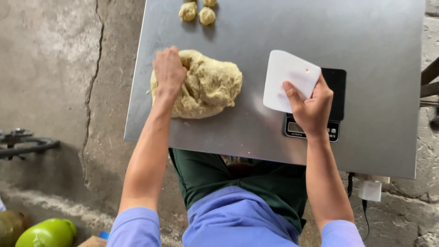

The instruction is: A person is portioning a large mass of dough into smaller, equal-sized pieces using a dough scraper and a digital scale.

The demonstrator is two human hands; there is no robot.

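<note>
Big dough lump (pixel 206 84) sits left-center on steel table (pixel 375 137). Left hand (pixel 169 68) dug into its left side, fingers gripping dough. Right hand (pixel 313 107) clamped on white plastic scraper (pixel 289 80), held over black digital scale (pixel 320 114) w/ thumb across scraper face. Hands well apart. Few small dough balls (pixel 197 11) at far edge of table. Green round thing (pixel 48 233) on floor, bottom left, can't tell what exactly.

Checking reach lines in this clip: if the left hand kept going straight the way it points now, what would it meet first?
The left hand already presses on the large lump of yellowish dough. Beyond it lies bare grey metal tabletop, then probably the small dough balls near the far edge.
</note>
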